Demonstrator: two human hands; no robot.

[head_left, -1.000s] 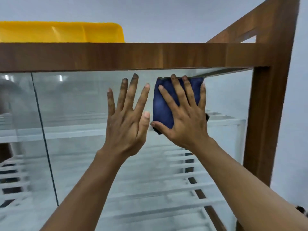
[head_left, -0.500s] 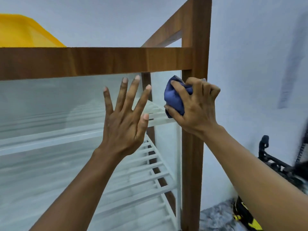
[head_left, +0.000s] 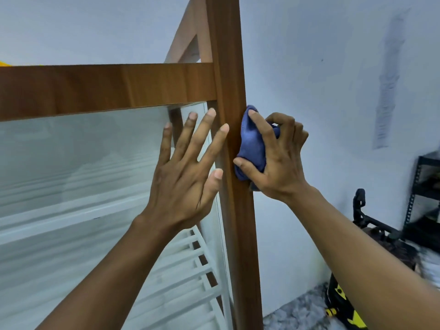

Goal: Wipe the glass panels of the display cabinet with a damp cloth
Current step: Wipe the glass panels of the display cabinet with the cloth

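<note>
Wooden display cabinet and the floor beside it.
Left of the cabinet's corner post, white slatted shelves sit behind the glass panel (blurred through the pane). Low and right of the post, speckled grey floor bears a partly hidden yellow-and-black object; farther right stands a black metal rack.

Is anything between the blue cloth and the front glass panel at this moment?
Yes. The wooden corner post stands between them: the right hand grips the bunched cloth against the post's right side, and the front glass lies to its left. The left hand is spread over that glass, right beside the post.
</note>
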